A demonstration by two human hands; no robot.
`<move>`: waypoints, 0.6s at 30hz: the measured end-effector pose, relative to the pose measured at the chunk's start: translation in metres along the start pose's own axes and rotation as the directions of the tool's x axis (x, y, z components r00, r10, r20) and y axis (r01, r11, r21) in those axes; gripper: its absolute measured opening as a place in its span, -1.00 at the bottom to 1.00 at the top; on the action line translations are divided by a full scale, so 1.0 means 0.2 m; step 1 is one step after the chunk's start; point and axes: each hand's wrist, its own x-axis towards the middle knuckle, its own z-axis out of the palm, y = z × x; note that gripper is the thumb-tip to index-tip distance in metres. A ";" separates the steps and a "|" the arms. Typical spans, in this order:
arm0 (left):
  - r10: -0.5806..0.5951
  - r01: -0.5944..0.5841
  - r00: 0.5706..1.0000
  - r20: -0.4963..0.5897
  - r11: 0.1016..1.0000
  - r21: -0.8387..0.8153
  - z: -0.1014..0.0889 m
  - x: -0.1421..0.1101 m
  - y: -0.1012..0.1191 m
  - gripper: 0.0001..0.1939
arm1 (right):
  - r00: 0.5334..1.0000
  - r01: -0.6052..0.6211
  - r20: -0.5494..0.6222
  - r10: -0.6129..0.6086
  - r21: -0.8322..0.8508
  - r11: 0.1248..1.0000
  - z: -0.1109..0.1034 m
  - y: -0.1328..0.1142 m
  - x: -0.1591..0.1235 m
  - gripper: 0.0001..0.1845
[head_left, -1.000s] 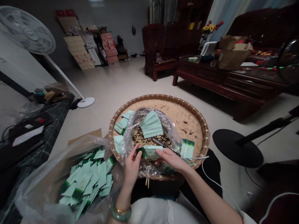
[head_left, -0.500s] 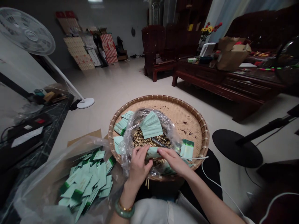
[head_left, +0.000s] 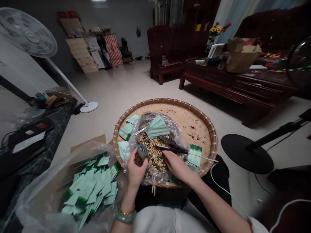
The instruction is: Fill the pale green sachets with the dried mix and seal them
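My left hand (head_left: 138, 168) grips a small green packet (head_left: 143, 152) by its sides, upright, its upper end toward me. Fingers together, my right hand (head_left: 176, 165) reaches into the clear plastic bag (head_left: 136, 132), over loose dried flakes (head_left: 157, 155); whatever its fingertips hold is hidden. Just above those fingers lies a dark two-armed tool (head_left: 173, 149), its arms spread apart, with a white cord near its right end. A fanned stack of pale green packets (head_left: 157, 127) rests on the flakes behind it.
A round woven bamboo tray (head_left: 205, 119) holds the bag, with more packets (head_left: 195, 155) at its right and left edges. A large plastic bag of green packets (head_left: 92, 184) stands at left. A white fan (head_left: 89, 106), a black stand base (head_left: 246, 154) and a wooden table (head_left: 218, 82) surround the tray.
Both hands held a packet sideways between them. Now the packet is upright in my left hand, moved left, and my right hand has let go. More of the dark tool shows.
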 end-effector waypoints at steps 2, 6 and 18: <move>-0.023 0.024 0.999 0.027 0.999 -0.042 0.00 0.00 0.01 -0.54 | 1.000 -0.002 -0.001 0.002 -0.107 0.994 0.01 0.02 0.03 -0.42; -0.046 0.049 0.998 0.038 0.995 -0.090 -0.01 0.01 0.01 -0.55 | 0.998 0.003 0.059 0.006 -0.161 0.987 -0.01 0.01 0.08 -0.25; -0.051 0.056 0.998 0.047 0.992 -0.114 -0.01 0.00 0.01 -0.54 | 0.989 0.147 -0.003 -0.148 0.140 0.979 0.04 -0.03 0.22 -0.40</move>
